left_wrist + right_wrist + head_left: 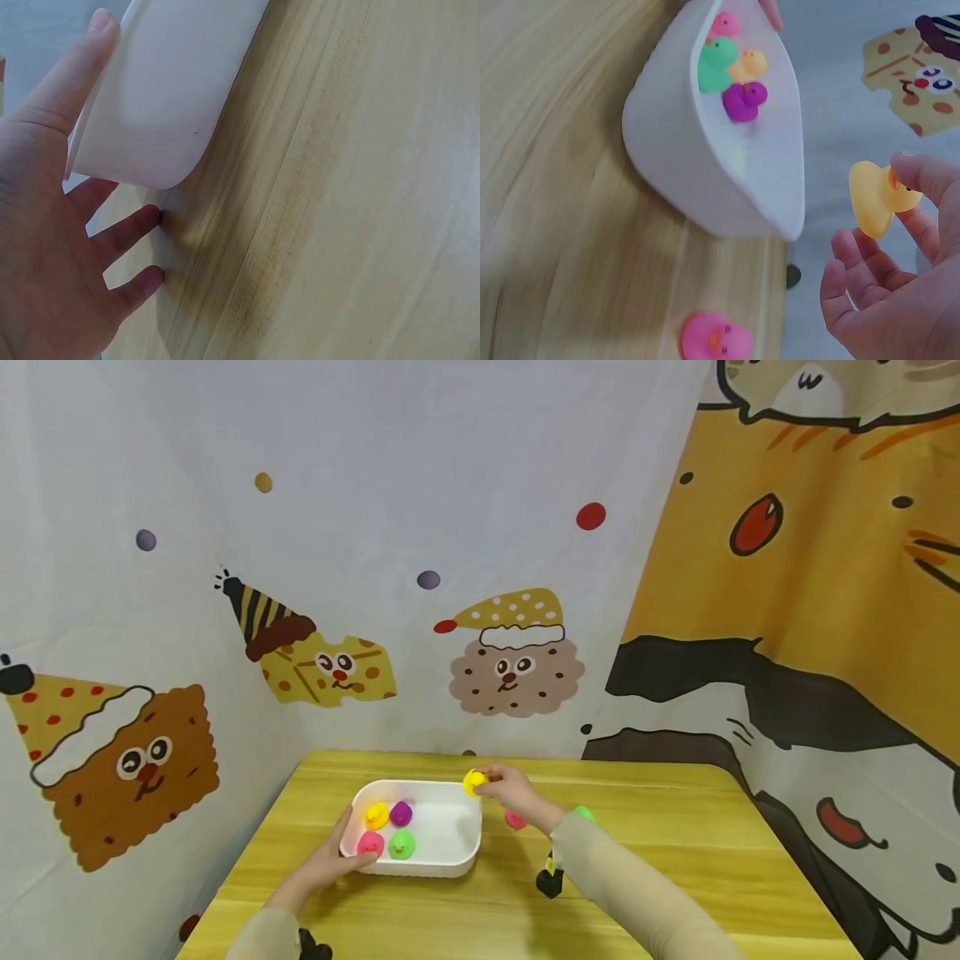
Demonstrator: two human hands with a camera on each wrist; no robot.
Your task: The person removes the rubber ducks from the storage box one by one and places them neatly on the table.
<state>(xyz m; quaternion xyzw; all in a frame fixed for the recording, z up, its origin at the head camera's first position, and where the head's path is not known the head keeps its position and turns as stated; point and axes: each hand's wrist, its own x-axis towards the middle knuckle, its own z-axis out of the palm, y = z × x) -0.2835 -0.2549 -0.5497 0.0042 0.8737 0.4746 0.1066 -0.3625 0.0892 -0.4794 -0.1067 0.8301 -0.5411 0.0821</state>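
A white plastic tub stands on the table, with a yellow duck, a purple duck, a pink duck and a green duck in its left half. My left hand grips the tub's left end, thumb over the rim, as the left wrist view also shows. Between thumb and fingers my right hand pinches another yellow rubber duck, held up by the tub's far right corner. Below that hand a second pink duck sits on the table.
Partly behind the right forearm is another green toy. A black object shows at the right wrist. The wooden table meets a cartoon-printed cloth at its back and sides.
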